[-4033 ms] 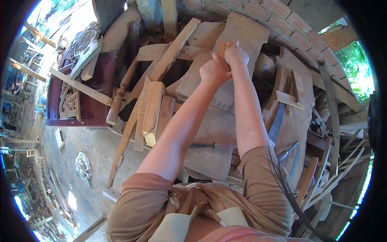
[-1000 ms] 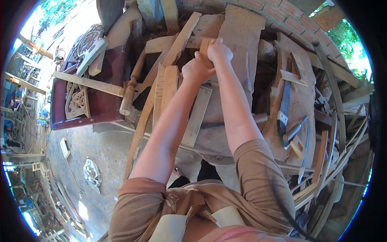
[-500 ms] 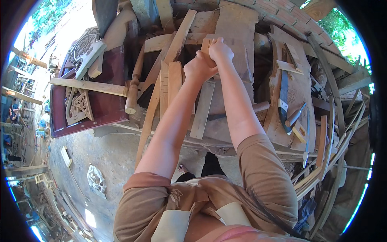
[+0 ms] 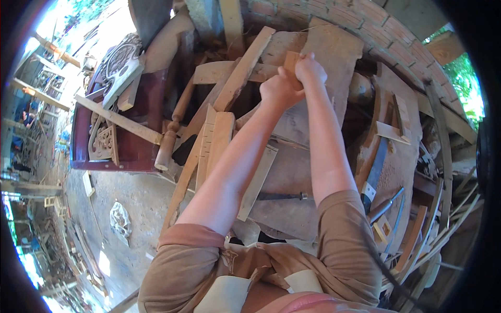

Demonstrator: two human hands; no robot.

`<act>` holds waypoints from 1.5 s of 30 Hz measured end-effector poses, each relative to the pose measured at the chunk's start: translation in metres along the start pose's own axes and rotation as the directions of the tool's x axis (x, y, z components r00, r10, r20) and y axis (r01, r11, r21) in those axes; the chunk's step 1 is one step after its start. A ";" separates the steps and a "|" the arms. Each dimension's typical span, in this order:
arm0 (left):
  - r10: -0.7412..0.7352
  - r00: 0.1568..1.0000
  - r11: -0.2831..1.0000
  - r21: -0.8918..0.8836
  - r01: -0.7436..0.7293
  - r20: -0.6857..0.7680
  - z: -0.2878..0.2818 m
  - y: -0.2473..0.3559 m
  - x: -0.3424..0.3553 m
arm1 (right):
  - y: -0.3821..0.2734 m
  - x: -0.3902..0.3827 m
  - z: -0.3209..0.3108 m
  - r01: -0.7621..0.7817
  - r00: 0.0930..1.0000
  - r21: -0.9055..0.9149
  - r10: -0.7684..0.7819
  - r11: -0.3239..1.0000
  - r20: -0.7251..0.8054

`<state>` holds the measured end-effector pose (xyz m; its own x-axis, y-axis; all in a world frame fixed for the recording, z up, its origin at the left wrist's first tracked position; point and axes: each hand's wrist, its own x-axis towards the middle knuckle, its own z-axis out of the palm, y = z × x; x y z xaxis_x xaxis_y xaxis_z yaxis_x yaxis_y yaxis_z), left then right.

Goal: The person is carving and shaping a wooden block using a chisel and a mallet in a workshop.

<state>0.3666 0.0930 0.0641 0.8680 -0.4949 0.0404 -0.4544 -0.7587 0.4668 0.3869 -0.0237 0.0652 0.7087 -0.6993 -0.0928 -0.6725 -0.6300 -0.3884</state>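
Two hands clamped on one piece of wood, and that's where the action sits: the left hand (image 4: 278, 93) is curled tight around the lower part of a small tan wooden block (image 4: 291, 60), and just beside it the right hand (image 4: 311, 72) grips the block's right side, its fingers partly hidden from here. The block's top end pokes up between the two fists, tilted slightly left. Right under the hands lies a broad, rough wooden slab (image 4: 335, 44), running on beyond them. Back from the left hand, toward the body, there's a squared light timber (image 4: 222, 129), and hard by it a thin strip with dark marks along it (image 4: 205, 141); a pale flat slat (image 4: 258, 182) slants out from behind the left forearm, with a dark slim bar (image 4: 276, 196) lying between the forearms. Up and left of the left hand, a long rough-edged plank (image 4: 245, 68) leans across the pile. Over to the right of the right hand and nearer the body, a handsaw (image 4: 377, 164) lies on another slab, a wooden-handled tool (image 4: 383, 207) close to its grip. Well left of the left hand comes a turned wooden post (image 4: 168, 146), then a dark red panel (image 4: 138, 156) bearing carved pieces (image 4: 120, 62). Farther out past the right hand, a brick wall (image 4: 386, 26) curves away, greenery (image 4: 462, 78) bright beyond it.
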 end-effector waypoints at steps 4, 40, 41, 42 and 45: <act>0.033 0.999 0.999 -0.012 -0.033 -0.006 -0.001 -0.001 -0.015 | 0.004 -0.018 -0.005 -0.040 0.999 -0.012 0.040 0.999 -0.026; 0.010 0.999 0.999 -0.054 -0.008 0.043 0.017 0.040 -0.006 | 0.039 0.007 -0.019 -0.025 0.999 -0.059 0.022 0.998 -0.046; 0.009 0.999 0.998 -0.056 -0.006 0.049 0.018 0.041 -0.007 | 0.040 0.006 -0.020 -0.021 0.999 -0.039 0.019 0.999 -0.051; 0.013 0.999 0.998 -0.055 -0.011 0.051 0.018 0.041 -0.009 | 0.041 0.002 -0.022 -0.020 0.998 -0.020 0.019 1.000 -0.058; 0.040 0.996 0.998 -0.051 -0.036 0.078 0.017 0.039 -0.024 | 0.044 -0.020 -0.024 -0.062 0.997 -0.022 0.061 0.998 -0.043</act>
<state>0.3249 0.0682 0.0664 0.8311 -0.5561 -0.0099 -0.4743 -0.7179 0.5096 0.3378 -0.0454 0.0716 0.6569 -0.7501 -0.0766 -0.7194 -0.5931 -0.3616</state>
